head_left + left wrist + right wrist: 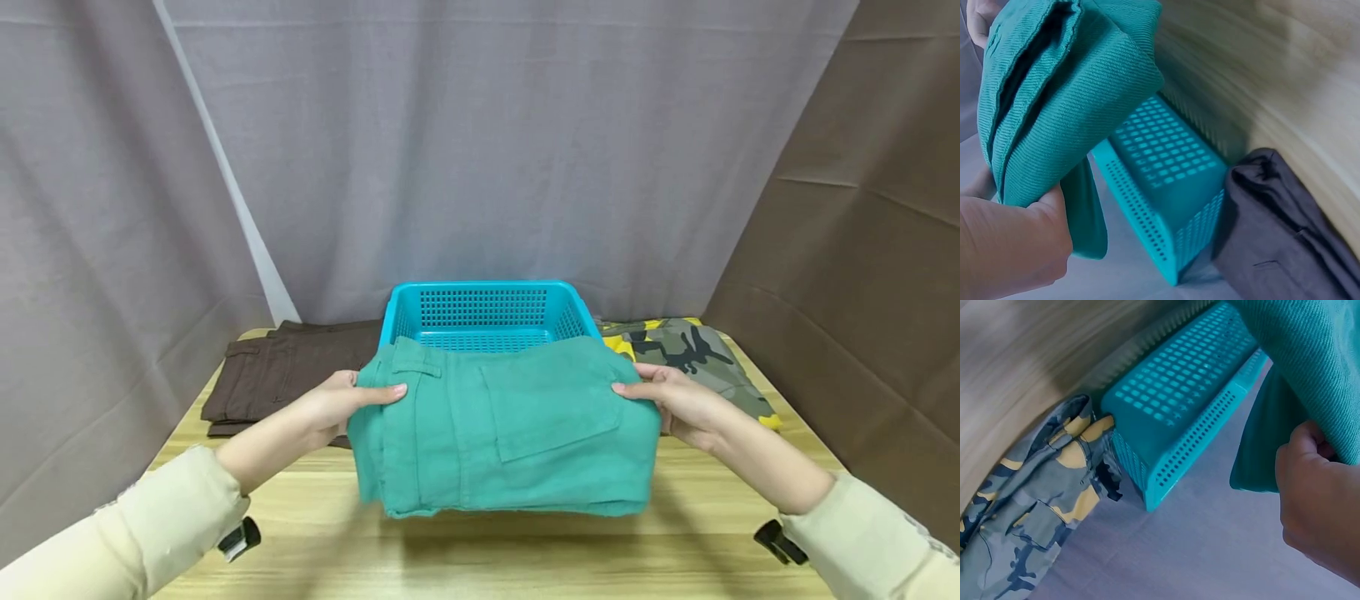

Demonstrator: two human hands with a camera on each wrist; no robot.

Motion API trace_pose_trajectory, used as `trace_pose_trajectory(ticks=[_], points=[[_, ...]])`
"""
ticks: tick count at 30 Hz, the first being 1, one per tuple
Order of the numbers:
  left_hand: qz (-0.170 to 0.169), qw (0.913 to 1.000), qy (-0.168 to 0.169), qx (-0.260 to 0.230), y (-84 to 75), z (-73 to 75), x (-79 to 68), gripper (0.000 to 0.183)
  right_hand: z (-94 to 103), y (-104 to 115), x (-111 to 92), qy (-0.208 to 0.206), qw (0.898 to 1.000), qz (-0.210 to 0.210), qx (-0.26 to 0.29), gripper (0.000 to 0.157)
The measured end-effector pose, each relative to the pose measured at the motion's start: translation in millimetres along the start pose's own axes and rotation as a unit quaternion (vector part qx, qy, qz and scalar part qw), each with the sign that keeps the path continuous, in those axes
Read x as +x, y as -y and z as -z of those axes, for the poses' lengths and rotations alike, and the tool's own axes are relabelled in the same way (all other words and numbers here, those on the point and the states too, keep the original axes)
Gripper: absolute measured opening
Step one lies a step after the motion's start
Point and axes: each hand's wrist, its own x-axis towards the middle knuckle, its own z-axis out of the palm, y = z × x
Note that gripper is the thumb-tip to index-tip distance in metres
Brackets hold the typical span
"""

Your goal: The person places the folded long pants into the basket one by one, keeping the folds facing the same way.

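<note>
A folded pair of green trousers (517,425) hangs in the air above the table, in front of the basket. At its left end my left hand (360,404) grips the folded layers, thumb on the near face. My right hand (675,404) holds the right end in the same way, its thumb on the near face by a pocket. The blue plastic basket (483,288) stands behind the trousers, which hide its front in the head view. Both wrist views show the basket's perforated side (1166,144) beyond the trousers (1322,356).
Folded dark brown trousers (262,375) lie on the wooden table (480,554) left of the basket. To its right lies a folded camouflage garment (690,358) in grey, black and yellow. Grey curtains (480,150) hang behind, and a brown cloth wall (862,233) stands at the right.
</note>
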Motion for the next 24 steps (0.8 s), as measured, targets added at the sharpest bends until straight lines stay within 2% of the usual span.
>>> trace_pose_trajectory(ticks=[3,6,14,19,24], points=[[0.001,0.9998,-0.011,0.016,-7.0,0.0,1.6,0.047,0.2,3.8,1.6,-0.014,1.000,0.003,-0.014,0.061],[0.000,0.9994,-0.020,0.027,-14.1,0.6,3.0,0.045,0.8,9.4,3.5,-0.025,0.999,0.002,-0.032,0.065],[0.005,0.9990,-0.028,0.034,-32.6,5.1,12.8,0.047,4.1,30.9,12.5,-0.055,0.996,-0.001,-0.074,0.068],[0.022,0.9991,-0.024,0.026,-42.4,9.7,29.0,0.048,6.3,40.3,21.6,-0.077,0.990,-0.005,-0.116,0.068],[0.041,0.9989,-0.019,0.009,-46.8,11.3,45.4,0.048,8.2,44.2,30.7,-0.086,0.988,-0.019,-0.127,0.065]])
